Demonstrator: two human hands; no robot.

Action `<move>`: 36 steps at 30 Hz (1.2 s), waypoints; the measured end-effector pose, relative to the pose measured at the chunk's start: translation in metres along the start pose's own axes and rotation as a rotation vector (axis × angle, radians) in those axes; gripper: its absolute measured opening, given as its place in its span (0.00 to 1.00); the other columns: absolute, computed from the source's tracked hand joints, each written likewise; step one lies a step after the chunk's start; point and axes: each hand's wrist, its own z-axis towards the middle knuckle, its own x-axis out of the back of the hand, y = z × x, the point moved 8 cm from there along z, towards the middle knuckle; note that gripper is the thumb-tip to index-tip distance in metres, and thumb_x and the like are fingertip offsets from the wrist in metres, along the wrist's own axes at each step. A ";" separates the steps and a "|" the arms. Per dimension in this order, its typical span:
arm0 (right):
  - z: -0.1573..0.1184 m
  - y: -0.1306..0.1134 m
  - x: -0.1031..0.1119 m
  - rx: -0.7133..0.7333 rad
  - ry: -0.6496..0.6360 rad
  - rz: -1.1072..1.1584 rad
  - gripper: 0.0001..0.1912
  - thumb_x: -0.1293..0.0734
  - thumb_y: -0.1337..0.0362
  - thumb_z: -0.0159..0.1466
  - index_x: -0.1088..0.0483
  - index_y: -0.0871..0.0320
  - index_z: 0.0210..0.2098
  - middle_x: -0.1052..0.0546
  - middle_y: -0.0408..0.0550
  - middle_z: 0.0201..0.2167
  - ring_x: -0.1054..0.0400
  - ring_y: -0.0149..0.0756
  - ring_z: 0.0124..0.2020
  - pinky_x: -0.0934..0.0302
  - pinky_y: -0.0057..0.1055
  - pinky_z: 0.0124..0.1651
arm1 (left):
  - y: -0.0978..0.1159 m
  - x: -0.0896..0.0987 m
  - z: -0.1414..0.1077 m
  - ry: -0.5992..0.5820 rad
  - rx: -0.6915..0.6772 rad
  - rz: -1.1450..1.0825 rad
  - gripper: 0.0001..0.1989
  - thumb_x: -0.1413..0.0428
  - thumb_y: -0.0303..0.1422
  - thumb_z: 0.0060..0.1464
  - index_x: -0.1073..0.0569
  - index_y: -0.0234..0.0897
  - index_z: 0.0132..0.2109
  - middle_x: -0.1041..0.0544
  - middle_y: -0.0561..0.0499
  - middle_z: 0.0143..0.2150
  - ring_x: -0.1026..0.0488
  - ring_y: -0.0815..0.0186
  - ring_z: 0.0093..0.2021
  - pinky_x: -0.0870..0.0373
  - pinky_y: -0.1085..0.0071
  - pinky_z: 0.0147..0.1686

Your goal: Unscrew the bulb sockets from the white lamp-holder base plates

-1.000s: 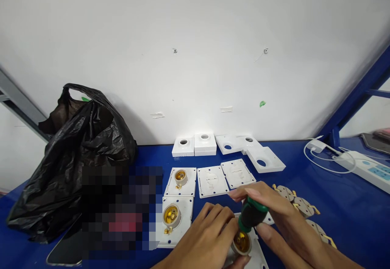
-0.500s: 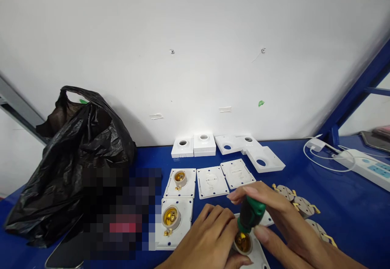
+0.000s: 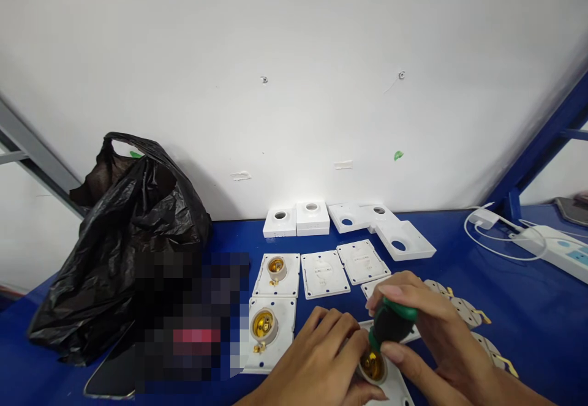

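Observation:
My right hand [image 3: 427, 332] is wrapped round a screwdriver [image 3: 392, 323] with a green and black handle. The screwdriver's lower end points into a brass-lined lamp socket [image 3: 373, 366] on a white square base plate [image 3: 399, 384]. My left hand [image 3: 316, 357] grips that socket from the left, its thumb at the near side. To the left, two more plates bear sockets, one farther [image 3: 276, 267] and one nearer [image 3: 263, 326]. Behind my hands lie bare white plates [image 3: 325, 274]. Grey socket parts with brass tabs [image 3: 466, 313] lie right of my right hand.
White covers with round holes [image 3: 312, 219] stand along the wall, more [image 3: 404, 240] to their right. A black plastic bag [image 3: 138, 228] and a phone [image 3: 113, 372] are at the left. A power strip [image 3: 551, 250] with white cables lies at the right.
The view has shifted slightly, so the scene sits a little farther right. The screwdriver handle leans more to the right, and my right hand has turned with it. My left hand keeps its hold.

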 end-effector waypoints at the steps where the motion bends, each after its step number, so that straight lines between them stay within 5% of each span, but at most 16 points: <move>1: 0.000 0.003 -0.002 -0.005 -0.014 -0.009 0.32 0.33 0.68 0.74 0.40 0.43 0.74 0.21 0.50 0.52 0.20 0.40 0.52 0.20 0.30 0.51 | 0.000 0.000 0.000 -0.005 0.005 -0.004 0.18 0.37 0.47 0.72 0.27 0.36 0.54 0.19 0.45 0.50 0.21 0.52 0.51 0.26 0.57 0.54; 7: -0.003 -0.001 0.011 0.110 0.096 -0.014 0.26 0.30 0.64 0.75 0.32 0.47 0.70 0.23 0.50 0.46 0.23 0.41 0.45 0.19 0.33 0.44 | 0.002 0.001 -0.001 -0.015 0.014 -0.010 0.17 0.38 0.46 0.73 0.27 0.37 0.54 0.20 0.45 0.51 0.22 0.52 0.51 0.26 0.58 0.53; 12: -0.007 0.004 0.004 -0.049 -0.125 -0.106 0.29 0.33 0.62 0.77 0.39 0.43 0.75 0.22 0.52 0.61 0.22 0.45 0.61 0.18 0.35 0.55 | 0.001 0.001 -0.001 -0.037 0.015 -0.026 0.21 0.36 0.44 0.72 0.27 0.34 0.59 0.20 0.42 0.55 0.22 0.50 0.56 0.26 0.55 0.58; 16: 0.001 -0.011 0.007 0.026 -0.046 -0.017 0.31 0.31 0.67 0.75 0.38 0.37 0.73 0.19 0.47 0.53 0.18 0.41 0.53 0.17 0.31 0.49 | 0.000 0.001 0.000 -0.066 0.027 -0.040 0.20 0.35 0.42 0.71 0.26 0.34 0.59 0.20 0.42 0.57 0.22 0.50 0.57 0.25 0.54 0.59; 23: 0.008 -0.018 0.006 0.054 -0.037 0.002 0.34 0.30 0.67 0.73 0.37 0.37 0.73 0.17 0.48 0.52 0.17 0.45 0.50 0.16 0.35 0.46 | 0.003 0.005 -0.001 -0.068 0.052 -0.053 0.19 0.35 0.41 0.71 0.26 0.34 0.60 0.20 0.42 0.57 0.22 0.49 0.58 0.24 0.53 0.60; 27: 0.004 -0.007 0.001 -0.009 -0.102 -0.029 0.34 0.33 0.67 0.75 0.41 0.39 0.76 0.19 0.50 0.59 0.18 0.45 0.56 0.17 0.37 0.52 | 0.004 0.005 -0.002 -0.034 0.042 -0.033 0.25 0.34 0.40 0.70 0.30 0.36 0.66 0.21 0.39 0.62 0.23 0.46 0.60 0.25 0.49 0.62; 31: 0.003 -0.009 0.003 0.068 -0.030 0.073 0.34 0.29 0.69 0.72 0.37 0.40 0.73 0.20 0.50 0.52 0.19 0.43 0.51 0.17 0.35 0.48 | 0.002 0.002 -0.001 -0.025 0.053 -0.039 0.14 0.39 0.40 0.74 0.27 0.38 0.60 0.20 0.42 0.56 0.22 0.49 0.55 0.23 0.52 0.58; 36: 0.003 -0.008 0.000 0.030 -0.068 0.073 0.36 0.34 0.73 0.73 0.41 0.42 0.76 0.21 0.52 0.56 0.21 0.43 0.55 0.18 0.36 0.52 | 0.002 0.004 -0.001 -0.026 0.079 -0.063 0.18 0.34 0.39 0.70 0.28 0.37 0.59 0.21 0.42 0.58 0.23 0.48 0.57 0.25 0.51 0.59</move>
